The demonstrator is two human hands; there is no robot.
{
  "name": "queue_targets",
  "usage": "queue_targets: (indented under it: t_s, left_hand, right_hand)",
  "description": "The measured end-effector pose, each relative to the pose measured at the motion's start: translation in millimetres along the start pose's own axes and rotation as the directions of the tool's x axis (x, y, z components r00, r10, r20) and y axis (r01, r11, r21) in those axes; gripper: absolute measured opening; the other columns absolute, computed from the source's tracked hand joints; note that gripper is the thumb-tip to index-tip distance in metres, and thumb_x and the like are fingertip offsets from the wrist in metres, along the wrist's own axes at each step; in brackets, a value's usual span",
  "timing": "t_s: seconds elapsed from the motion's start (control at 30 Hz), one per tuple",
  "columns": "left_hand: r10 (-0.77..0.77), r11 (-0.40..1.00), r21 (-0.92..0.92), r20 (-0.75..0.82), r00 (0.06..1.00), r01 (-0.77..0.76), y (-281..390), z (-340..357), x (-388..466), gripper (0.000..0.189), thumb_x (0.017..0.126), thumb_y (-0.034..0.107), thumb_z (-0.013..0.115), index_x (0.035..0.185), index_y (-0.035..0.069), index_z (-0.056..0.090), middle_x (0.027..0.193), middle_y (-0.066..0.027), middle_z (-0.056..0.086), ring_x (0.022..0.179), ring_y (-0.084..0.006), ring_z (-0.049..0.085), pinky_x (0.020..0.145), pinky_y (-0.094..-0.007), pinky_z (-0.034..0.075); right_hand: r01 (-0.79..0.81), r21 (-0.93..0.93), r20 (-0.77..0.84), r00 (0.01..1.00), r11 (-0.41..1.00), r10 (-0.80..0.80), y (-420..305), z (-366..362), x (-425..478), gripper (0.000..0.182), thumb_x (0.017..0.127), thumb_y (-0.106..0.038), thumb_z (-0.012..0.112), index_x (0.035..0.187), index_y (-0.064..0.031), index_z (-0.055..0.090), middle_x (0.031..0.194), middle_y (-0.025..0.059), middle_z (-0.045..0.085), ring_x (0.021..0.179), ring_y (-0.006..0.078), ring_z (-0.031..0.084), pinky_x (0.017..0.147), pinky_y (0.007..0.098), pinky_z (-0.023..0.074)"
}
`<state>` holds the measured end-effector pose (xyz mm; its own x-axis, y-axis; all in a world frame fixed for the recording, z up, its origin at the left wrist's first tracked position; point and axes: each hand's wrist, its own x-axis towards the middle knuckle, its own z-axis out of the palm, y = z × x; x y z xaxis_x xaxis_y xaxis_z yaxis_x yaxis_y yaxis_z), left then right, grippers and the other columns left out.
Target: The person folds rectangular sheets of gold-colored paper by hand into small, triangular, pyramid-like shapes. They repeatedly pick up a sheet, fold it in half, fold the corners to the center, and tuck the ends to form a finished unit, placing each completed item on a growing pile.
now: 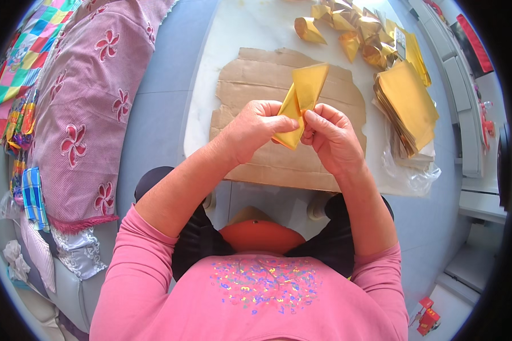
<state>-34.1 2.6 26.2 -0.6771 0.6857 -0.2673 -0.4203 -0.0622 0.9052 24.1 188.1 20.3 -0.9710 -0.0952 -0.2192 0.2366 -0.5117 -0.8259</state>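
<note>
A folded sheet of gold foil paper [309, 81] is held between both hands above a torn piece of brown cardboard [256, 81]. My left hand [260, 128] pinches its lower left part, the thumb lying across the gold surface. My right hand [333, 132] grips the right edge with thumb and fingertips. The folded paper has two overlapping flaps, one pointing up to the right. Several folded gold paper pieces [350, 42] lie in a heap at the far right of the table. A thick stack of gold paper sheets [409, 106] rests to the right of the cardboard.
The cardboard lies on a white marble-patterned table [209, 64]. Crumpled clear plastic [418, 179] sits under the paper stack at the table's right corner. A sofa with a pink flower-patterned cover [94, 106] stands to the left. An orange seat [260, 236] shows between my legs.
</note>
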Motion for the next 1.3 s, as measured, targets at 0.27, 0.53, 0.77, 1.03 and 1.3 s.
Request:
queue_targets:
  t_s: [0.27,0.53,0.77,1.03,1.3]
  left_hand:
    - [0.049,0.997,-0.053,-0.095,0.994,-0.054,0,0,2,0.017,0.089,0.017,0.067,0.099,0.003,0.067,0.090,-0.0045,0.068,0.081,-0.0112,0.064,0.073,-0.0268,0.052]
    - [0.110,0.984,-0.125,-0.109,0.988,-0.124,3,4,-3,0.013,0.089,0.016,0.070,0.095,0.005,0.067,0.088,-0.0038,0.068,0.077,-0.0093,0.062,0.067,-0.0240,0.050]
    - [0.157,0.986,-0.042,-0.145,0.977,-0.164,2,4,-2,0.015,0.088,0.019,0.072,0.092,0.005,0.067,0.083,-0.0023,0.067,0.070,-0.0076,0.059,0.063,-0.0226,0.049]
    - [0.166,0.984,-0.032,-0.213,0.963,-0.176,2,5,-1,0.017,0.086,0.018,0.074,0.087,0.006,0.061,0.079,-0.0013,0.065,0.066,-0.0065,0.056,0.059,-0.0224,0.047]
    - [0.227,0.973,0.100,-0.229,0.947,-0.210,-2,8,-1,0.018,0.085,0.015,0.074,0.090,0.008,0.058,0.081,-0.0001,0.063,0.066,-0.0041,0.054,0.055,-0.0187,0.044]
  right_hand:
    - [0.198,-0.034,-0.119,0.972,0.980,-0.201,13,8,-4,0.011,0.093,-0.016,0.066,0.087,-0.0072,0.061,0.075,-0.0016,0.059,0.067,0.0064,0.051,0.062,0.0221,0.0414]
    - [0.284,0.152,-0.121,0.956,0.947,-0.268,11,10,-1,0.011,0.095,-0.013,0.062,0.086,-0.0074,0.060,0.076,0.0003,0.060,0.068,0.0082,0.052,0.064,0.0236,0.0427]
    - [0.245,0.153,-0.083,0.969,0.957,-0.234,13,4,-1,0.010,0.095,-0.013,0.063,0.088,-0.0068,0.061,0.077,0.0011,0.061,0.069,0.0081,0.052,0.064,0.0230,0.0431]
    - [0.186,0.053,-0.103,0.978,0.981,-0.180,13,7,-3,0.011,0.092,-0.012,0.066,0.098,-0.0031,0.065,0.079,0.0004,0.061,0.069,0.0082,0.053,0.065,0.0226,0.0435]
    - [0.140,0.007,-0.095,0.986,0.990,-0.139,17,6,-3,0.012,0.090,-0.014,0.069,0.095,-0.0041,0.065,0.079,-0.0002,0.061,0.068,0.0076,0.052,0.063,0.0228,0.0421]
